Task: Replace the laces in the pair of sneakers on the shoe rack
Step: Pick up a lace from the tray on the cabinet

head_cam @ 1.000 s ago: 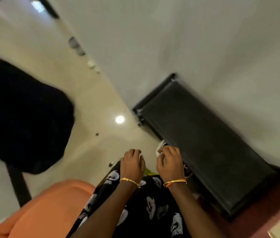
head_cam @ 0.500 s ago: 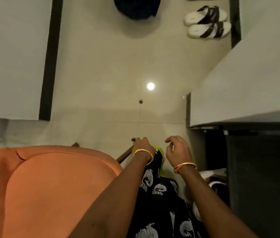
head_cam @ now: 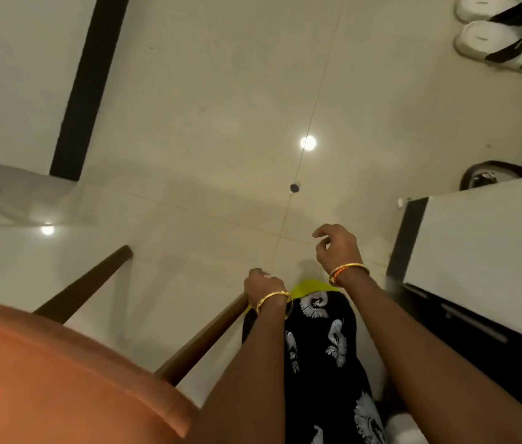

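Below, tiled floor [head_cam: 205, 123] and orange chair [head_cam: 45, 379], no sneakers in sight.
Shoe rack [head_cam: 477, 331] lies along the right edge, nearer the right hand [head_cam: 336, 248]; that hand and the left hand [head_cam: 261, 285] hang apart, fingers loosely curled, holding nothing. Open floor ahead; sandals [head_cam: 493, 36] far right.

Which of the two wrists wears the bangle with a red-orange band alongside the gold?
The right wrist's bangle, beside the right hand, pairs gold with a red-orange band. The left wrist's bangle, below the left hand, is plain gold.
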Available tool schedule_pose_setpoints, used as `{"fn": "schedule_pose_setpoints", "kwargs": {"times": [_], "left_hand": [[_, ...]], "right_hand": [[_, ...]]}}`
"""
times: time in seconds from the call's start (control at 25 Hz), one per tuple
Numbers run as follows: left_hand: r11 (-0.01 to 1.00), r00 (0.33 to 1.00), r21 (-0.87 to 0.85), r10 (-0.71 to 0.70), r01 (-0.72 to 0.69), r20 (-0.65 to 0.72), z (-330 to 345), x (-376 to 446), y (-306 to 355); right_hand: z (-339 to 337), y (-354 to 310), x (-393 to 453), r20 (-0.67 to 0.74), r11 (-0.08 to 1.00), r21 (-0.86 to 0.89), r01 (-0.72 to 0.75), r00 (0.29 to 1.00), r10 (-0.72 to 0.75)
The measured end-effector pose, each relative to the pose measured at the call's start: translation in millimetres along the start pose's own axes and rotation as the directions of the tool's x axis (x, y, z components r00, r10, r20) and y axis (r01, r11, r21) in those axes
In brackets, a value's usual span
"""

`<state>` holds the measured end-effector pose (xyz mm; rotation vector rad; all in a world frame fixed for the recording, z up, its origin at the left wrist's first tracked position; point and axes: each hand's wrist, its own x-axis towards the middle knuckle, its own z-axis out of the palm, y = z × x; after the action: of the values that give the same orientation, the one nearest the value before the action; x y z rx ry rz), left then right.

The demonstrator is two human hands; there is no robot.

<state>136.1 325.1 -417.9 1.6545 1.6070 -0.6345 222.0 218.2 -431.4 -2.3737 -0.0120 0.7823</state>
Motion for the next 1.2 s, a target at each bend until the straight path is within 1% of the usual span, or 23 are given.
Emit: {"fn": "schedule_pose_setpoints", "kwargs": {"times": [0.08,0.16,0.28,0.36,0.44,0.52,0.56,0.6,0.68,0.76,0.84,0.88,0.92,0.96,1.04,1.12,1.2], "left_hand": [[0.993,0.996,-0.09,-0.077,0.073,-0.041,24.4,35.7,-1.2],[0.971,0.977,-0.15,-0.2,0.188,-0.07,45.7,66.7,-5.0],[0.94,0.95,-0.183,-0.305,0.289,-0.069,70.1,106.6,-10.4],[0.919,0.928,-0.192,-0.365,0.345,-0.077,84.3,125.8,-11.7],[0.905,0.905,-0.207,-0.403,0.372,-0.137,93.6,140.7,-11.6],[0.887,0.891,-0.281,-0.421,0.366,-0.17,96.8,147.2,-14.7],[0.893,0.901,-0.298,-0.398,0.337,-0.174,96.6,147.8,-15.8],[0.906,0.917,-0.29,-0.364,0.307,-0.166,96.7,148.4,-19.3],[0.921,0.941,-0.3,-0.302,0.247,-0.154,95.7,145.7,-24.1],[0.918,0.951,-0.337,-0.271,0.209,-0.147,89.0,135.7,-21.0],[0.936,0.964,-0.317,-0.212,0.153,-0.16,81.5,122.3,-10.9],[0.945,0.974,-0.304,-0.172,0.121,-0.148,78.0,114.1,-3.2],[0.948,0.982,-0.302,-0.141,0.096,-0.128,71.6,101.2,6.5],[0.947,0.988,-0.311,-0.119,0.081,-0.103,64.4,88.7,16.1],[0.933,0.991,-0.345,-0.126,0.104,-0.041,48.6,60.0,30.3],[0.948,0.994,-0.301,-0.108,0.106,0.011,32.9,32.2,39.3],[0.969,0.995,-0.237,-0.061,0.077,0.075,15.8,3.2,44.7]], "right_hand": [[17.1,12.1,43.2,0.044,0.998,-0.041,0.052,0.998,-0.05],[30.1,22.5,85.0,0.071,0.992,-0.077,0.103,0.993,-0.098],[47.1,30.4,131.3,0.083,0.986,-0.06,0.157,0.985,-0.152],[62.6,34.8,155.5,0.121,0.965,-0.112,0.236,0.967,-0.222],[76.4,37.1,172.7,0.204,0.917,-0.244,0.316,0.941,-0.27],[88.0,37.9,179.1,0.273,0.806,-0.431,0.406,0.91,-0.312],[92.5,40.3,179.5,0.271,0.768,-0.478,0.426,0.903,-0.332],[96.5,42.7,178.0,0.245,0.771,-0.478,0.42,0.907,-0.343],[102.2,49.8,169.4,0.177,0.854,-0.387,0.347,0.937,-0.3],[99.3,56.6,156.1,0.135,0.934,-0.278,0.224,0.972,-0.193],[89.0,60.9,137.4,0.162,0.974,-0.202,0.104,0.984,-0.072],[82.8,61.6,125.8,0.166,0.989,-0.141,0.042,0.986,-0.019],[73.6,59.4,110.4,0.153,0.998,-0.044,-0.035,0.987,0.042],[62.8,55.1,93.8,0.139,0.99,0.071,-0.125,0.984,0.115],[38.9,44.0,58.5,0.13,0.926,0.251,-0.283,0.958,0.257],[17.7,34.3,24.7,0.134,0.846,0.386,-0.367,0.93,0.342],[-1.8,20.9,-12.0,0.147,0.732,0.553,-0.397,0.912,0.384]]}}
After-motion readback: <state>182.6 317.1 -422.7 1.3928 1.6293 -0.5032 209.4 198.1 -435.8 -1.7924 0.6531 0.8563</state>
